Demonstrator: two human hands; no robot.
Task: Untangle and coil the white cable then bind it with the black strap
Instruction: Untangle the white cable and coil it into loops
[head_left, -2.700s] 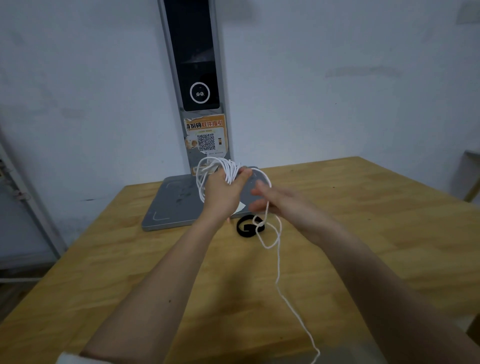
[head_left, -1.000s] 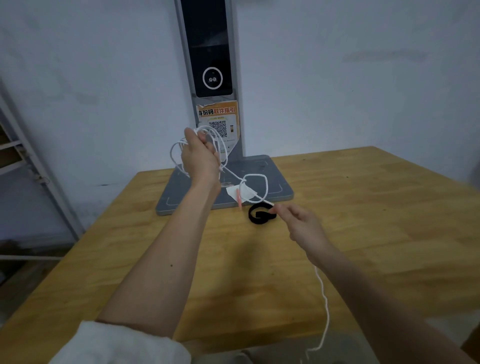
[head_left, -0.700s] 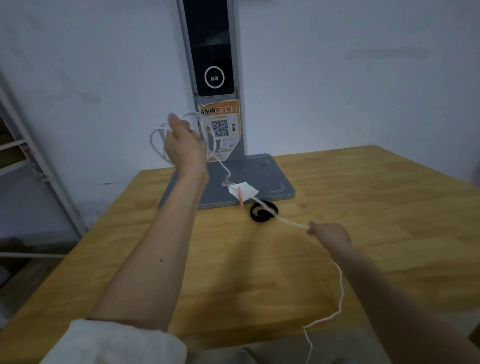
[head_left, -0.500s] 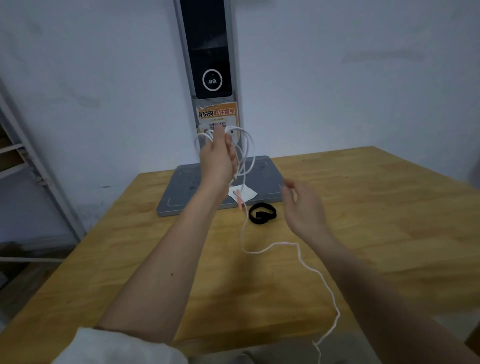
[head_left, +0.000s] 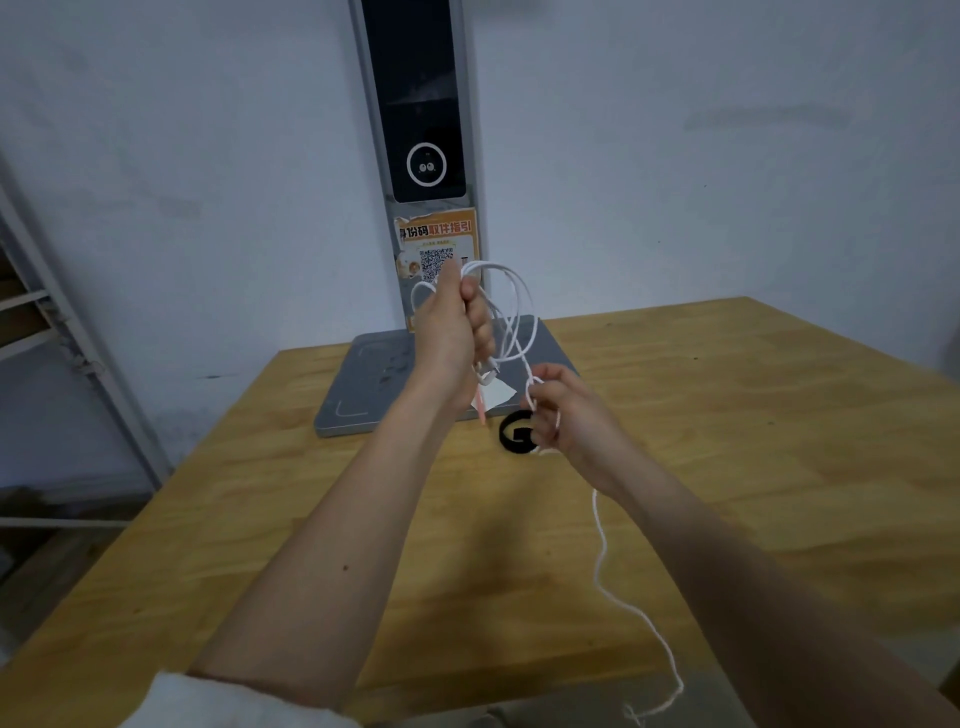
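My left hand (head_left: 451, 332) is raised above the table's far middle, fisted around several loops of the white cable (head_left: 511, 312). My right hand (head_left: 566, 410) sits lower and to the right, pinching the cable strand that leads down from the loops. The loose tail (head_left: 602, 551) hangs past my right wrist and trails off the near table edge. The black strap (head_left: 514, 435), rolled into a ring, lies on the wooden table just left of my right hand, partly hidden by its fingers.
A grey flat base (head_left: 363, 384) with a tall dark-screened pillar (head_left: 421, 130) stands at the table's back against the wall. A white paper tag (head_left: 498, 395) lies on the base's front edge. Metal shelving (head_left: 47, 332) stands at left. The wooden table (head_left: 753, 441) extends right.
My right hand pulled the strand out to the right, let it go slack, then came back in and pinched the cable close under the loops. My left hand swung left and returned to centre.
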